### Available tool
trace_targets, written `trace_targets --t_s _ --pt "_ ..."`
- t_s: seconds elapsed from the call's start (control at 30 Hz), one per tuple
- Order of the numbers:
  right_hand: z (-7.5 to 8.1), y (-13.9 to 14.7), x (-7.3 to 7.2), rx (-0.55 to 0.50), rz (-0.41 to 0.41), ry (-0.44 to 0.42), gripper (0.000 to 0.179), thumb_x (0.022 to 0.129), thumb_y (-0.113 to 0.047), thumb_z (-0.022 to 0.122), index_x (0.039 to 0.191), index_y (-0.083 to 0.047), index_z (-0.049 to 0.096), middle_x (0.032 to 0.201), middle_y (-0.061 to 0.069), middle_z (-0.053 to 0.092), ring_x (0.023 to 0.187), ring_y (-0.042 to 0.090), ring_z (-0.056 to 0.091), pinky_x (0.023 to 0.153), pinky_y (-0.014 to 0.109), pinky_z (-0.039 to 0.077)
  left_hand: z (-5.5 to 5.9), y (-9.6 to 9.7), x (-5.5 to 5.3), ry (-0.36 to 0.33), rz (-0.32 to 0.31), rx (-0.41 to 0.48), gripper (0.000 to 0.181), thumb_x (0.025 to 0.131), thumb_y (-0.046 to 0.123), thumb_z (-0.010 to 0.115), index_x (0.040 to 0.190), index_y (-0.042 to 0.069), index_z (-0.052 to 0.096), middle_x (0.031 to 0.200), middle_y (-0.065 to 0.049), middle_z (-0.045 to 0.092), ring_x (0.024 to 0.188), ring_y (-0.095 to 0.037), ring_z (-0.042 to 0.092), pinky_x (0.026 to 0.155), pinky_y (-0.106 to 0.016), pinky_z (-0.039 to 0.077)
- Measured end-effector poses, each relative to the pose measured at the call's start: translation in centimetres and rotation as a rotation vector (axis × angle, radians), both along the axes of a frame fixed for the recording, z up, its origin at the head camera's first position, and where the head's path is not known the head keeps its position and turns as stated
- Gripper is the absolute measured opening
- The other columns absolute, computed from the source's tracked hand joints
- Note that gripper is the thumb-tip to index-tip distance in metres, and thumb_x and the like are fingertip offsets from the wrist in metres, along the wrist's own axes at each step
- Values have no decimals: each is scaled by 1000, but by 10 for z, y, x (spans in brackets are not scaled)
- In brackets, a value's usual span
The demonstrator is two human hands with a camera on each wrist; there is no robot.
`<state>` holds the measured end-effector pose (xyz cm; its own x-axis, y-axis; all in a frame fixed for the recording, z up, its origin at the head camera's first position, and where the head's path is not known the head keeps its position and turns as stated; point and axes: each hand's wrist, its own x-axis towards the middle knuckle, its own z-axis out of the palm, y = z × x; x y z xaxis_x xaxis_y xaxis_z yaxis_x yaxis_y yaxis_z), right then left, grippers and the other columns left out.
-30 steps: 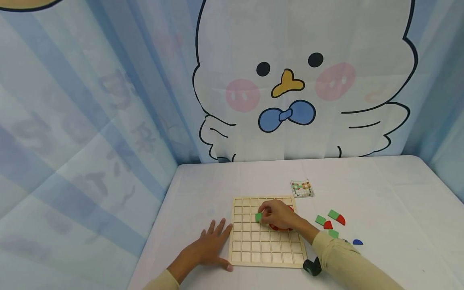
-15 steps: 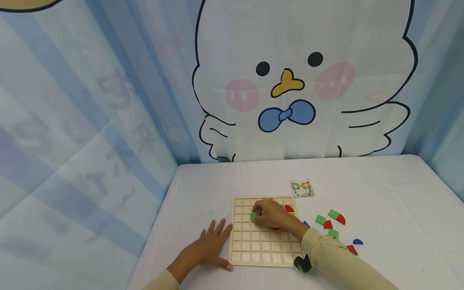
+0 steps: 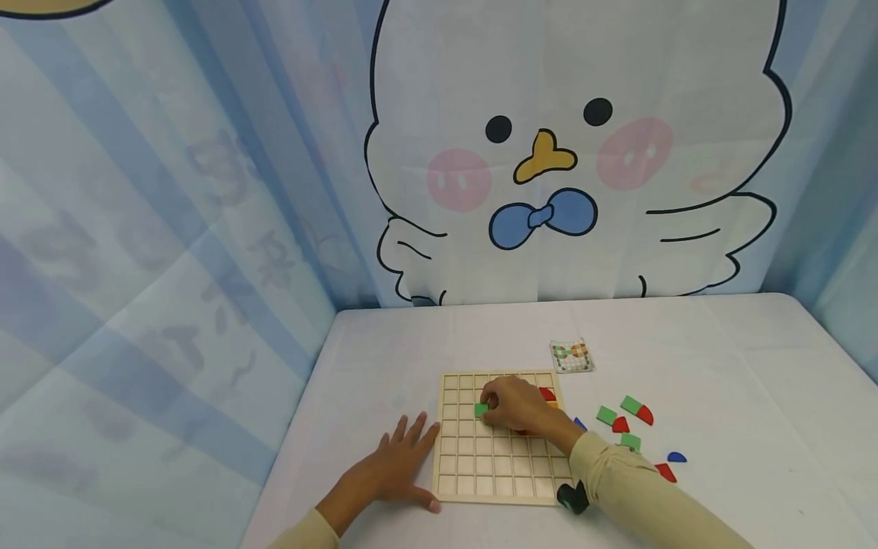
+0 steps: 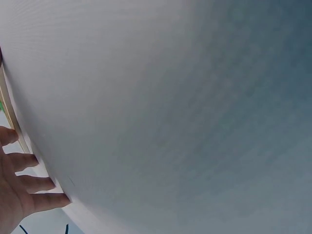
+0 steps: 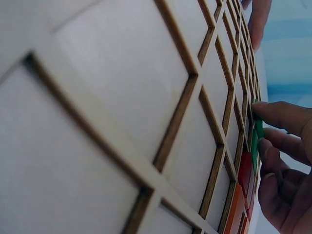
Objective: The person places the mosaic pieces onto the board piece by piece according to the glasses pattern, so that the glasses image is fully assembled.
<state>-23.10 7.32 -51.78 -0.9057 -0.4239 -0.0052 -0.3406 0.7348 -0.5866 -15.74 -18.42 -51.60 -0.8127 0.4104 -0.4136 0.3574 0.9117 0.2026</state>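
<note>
A wooden grid board (image 3: 475, 465) lies flat on the white table. My right hand (image 3: 517, 404) is over its upper part and pinches a green square tile (image 3: 482, 410) between thumb and fingers. In the right wrist view this green tile (image 5: 259, 126) is at the grid, with red tiles (image 5: 245, 168) and orange tiles (image 5: 234, 209) set in cells close by. The hand covers part of those tiles in the head view. Flat on the table, my left hand (image 3: 405, 461) spreads its fingers, with index finger and thumb at the board's left edge.
Right of the board lie loose green tiles (image 3: 607, 415), red pieces (image 3: 665, 473) and a blue half-round piece (image 3: 677, 457). A small pattern card (image 3: 572, 357) is behind the board's far right corner. A dark object (image 3: 572, 498) shows by my right sleeve, at the near right corner.
My right hand has shifted slightly left across the board with the green tile, uncovering a red tile in the grid and a loose red piece. My left hand stays in place.
</note>
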Motion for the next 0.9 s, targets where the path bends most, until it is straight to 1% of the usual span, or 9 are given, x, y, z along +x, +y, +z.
trace_targets --t_s 0.4,0.53,0.67,0.9 --pt "2 6 -2 2 -6 -24 17 79 -20 84 92 -16 75 82 -7 68 75 10 61 65 32 50 1 0 0 13 -7 1 123 66 75 75 161 19 21 168 -17 13 152 -49 13 113 -68 30" --pt "3 8 -3 -4 5 -23 16 79 -20 85 91 -17 76 83 -7 69 76 9 61 66 31 50 2 0 1 14 -10 -2 123 66 76 74 162 19 21 168 -17 13 152 -49 13 113 -68 30" --pt "3 10 -4 -16 29 -14 15 80 -20 84 92 -16 76 82 -7 68 74 8 59 64 30 49 3 0 1 6 -2 5 123 67 74 75 161 19 21 169 -16 13 152 -49 13 113 -68 30" --pt "1 8 -4 -10 18 -29 15 80 -19 83 93 -17 76 79 -8 66 71 7 57 62 30 48 1 0 1 10 -5 2 122 66 75 75 161 19 22 168 -16 14 152 -49 14 113 -68 30"
